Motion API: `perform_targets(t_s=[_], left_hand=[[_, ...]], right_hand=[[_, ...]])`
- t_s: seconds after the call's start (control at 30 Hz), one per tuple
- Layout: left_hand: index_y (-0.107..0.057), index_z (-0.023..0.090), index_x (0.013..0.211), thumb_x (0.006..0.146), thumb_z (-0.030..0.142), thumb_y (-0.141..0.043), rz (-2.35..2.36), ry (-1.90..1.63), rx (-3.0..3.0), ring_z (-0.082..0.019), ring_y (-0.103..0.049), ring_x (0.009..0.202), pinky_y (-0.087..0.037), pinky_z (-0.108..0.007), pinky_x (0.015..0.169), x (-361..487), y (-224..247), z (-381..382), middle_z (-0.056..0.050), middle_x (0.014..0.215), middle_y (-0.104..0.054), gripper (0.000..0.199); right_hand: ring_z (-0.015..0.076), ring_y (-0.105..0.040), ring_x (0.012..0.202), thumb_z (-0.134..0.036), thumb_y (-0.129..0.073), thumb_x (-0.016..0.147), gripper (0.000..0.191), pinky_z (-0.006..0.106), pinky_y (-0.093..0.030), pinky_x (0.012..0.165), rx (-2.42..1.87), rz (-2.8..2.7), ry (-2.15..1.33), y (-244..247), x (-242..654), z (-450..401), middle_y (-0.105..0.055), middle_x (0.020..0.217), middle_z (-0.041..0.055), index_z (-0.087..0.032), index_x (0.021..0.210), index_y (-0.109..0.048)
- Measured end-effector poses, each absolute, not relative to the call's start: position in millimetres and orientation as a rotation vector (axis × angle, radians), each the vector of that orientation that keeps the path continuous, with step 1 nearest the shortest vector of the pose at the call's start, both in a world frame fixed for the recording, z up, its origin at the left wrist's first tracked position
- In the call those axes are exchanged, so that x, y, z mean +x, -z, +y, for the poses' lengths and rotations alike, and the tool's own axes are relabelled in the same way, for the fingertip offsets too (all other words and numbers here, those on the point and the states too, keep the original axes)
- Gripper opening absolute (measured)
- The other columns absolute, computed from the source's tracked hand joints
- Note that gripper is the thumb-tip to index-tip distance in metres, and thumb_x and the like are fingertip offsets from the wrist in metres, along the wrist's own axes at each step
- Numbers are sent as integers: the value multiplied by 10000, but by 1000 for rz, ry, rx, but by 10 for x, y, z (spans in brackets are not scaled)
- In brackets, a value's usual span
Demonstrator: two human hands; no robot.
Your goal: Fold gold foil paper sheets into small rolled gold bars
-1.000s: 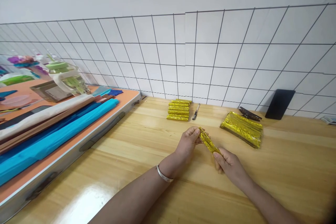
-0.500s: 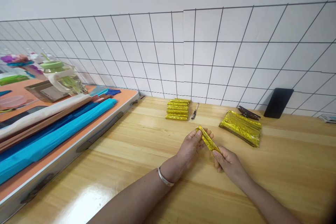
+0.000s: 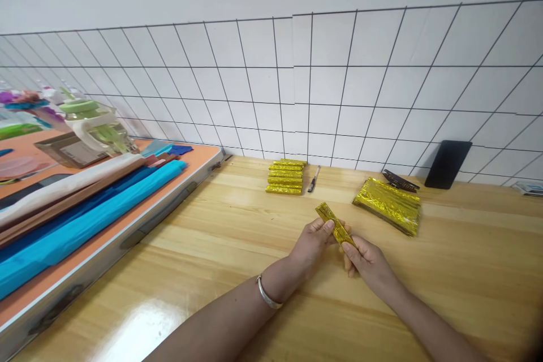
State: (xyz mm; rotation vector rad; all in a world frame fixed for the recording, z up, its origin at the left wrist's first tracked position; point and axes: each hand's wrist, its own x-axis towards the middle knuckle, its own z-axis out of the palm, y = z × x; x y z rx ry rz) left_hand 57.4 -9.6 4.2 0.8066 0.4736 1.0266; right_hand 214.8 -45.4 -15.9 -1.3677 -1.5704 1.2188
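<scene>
Between my two hands, just above the wooden table (image 3: 237, 226), is a folded strip of shiny gold foil (image 3: 324, 212), slanting down to the right. My left hand (image 3: 316, 240) pinches it around the middle, thumb on top. At its lower right end, my right hand (image 3: 367, 257) grips it between thumb and curled fingers. Beyond the hands, several folded gold foil strips (image 3: 284, 180) lie in a row beside a pen (image 3: 313, 179). To the right rests a flat stack of gold foil sheets (image 3: 388, 206).
A dark hair clip (image 3: 400, 181) lies behind the foil stack, and a black phone (image 3: 448, 164) leans on the tiled wall (image 3: 331, 85). On the left, a raised orange board (image 3: 203, 158) carries rolled coloured paper (image 3: 106, 209), a cardboard box (image 3: 70, 149) and a green-lidded bottle (image 3: 99, 124).
My left hand has slid down along the gold strip toward my right hand, leaving more of the strip's upper end showing. My right hand keeps its grip. The view has shifted slightly.
</scene>
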Motion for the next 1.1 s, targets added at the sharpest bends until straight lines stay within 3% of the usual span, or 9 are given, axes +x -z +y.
perform_targets(t_s=[0.1,0.3,0.5,0.73,0.93,1.03,1.1], left_hand=[[-617,97,995,805,420,-613,459,-1012,843,-208,-618,839,-432,-347,818,595,-55,-110,-126,916,-655,375],[-589,72,1092,815,527,-533,335,-847,961,-204,-596,542,-440,-335,605,669,-92,-170,-69,584,-610,536],[-546,115,1192,788,501,-595,364,-795,944,-173,-584,549,-411,-294,604,659,-14,-180,-24,573,-572,561],[-607,96,1078,795,499,-580,431,-774,885,-141,-520,419,-353,-252,477,665,85,-165,-19,532,-557,493],[-645,76,946,762,508,-620,503,-842,850,-141,-543,489,-393,-265,545,641,47,-154,-70,630,-621,469],[-651,94,881,747,487,-649,544,-931,839,-182,-614,729,-435,-287,713,610,-3,-119,-118,840,-667,416],[-651,102,859,742,487,-652,576,-946,873,-201,-615,818,-430,-299,769,598,-22,-94,-116,868,-670,403]], right_hand=[[120,-522,477,-527,-428,856,352,243,-402,488,-1376,-1540,-1226,149,2145,-449,-555,570,-33,-197,760,-508],[116,-527,481,-526,-420,861,350,245,-409,493,-1375,-1532,-1193,123,2141,-452,-554,593,-32,-201,750,-491],[118,-530,483,-559,-419,849,384,251,-416,502,-1345,-1538,-1204,153,2135,-439,-553,595,-31,-197,764,-515],[113,-539,505,-564,-396,858,426,251,-417,509,-1298,-1668,-1335,132,2106,-447,-587,639,7,-181,701,-497],[92,-427,328,-591,-408,832,423,207,-320,362,-1484,-1706,-1447,93,2131,-480,-508,424,-51,-198,694,-482],[100,-475,385,-570,-466,813,414,216,-374,406,-1418,-1799,-1597,28,2241,-474,-559,470,-23,-183,685,-534],[110,-510,452,-549,-502,801,395,229,-404,450,-1385,-1798,-1567,-47,2339,-440,-590,532,-3,-179,670,-550]])
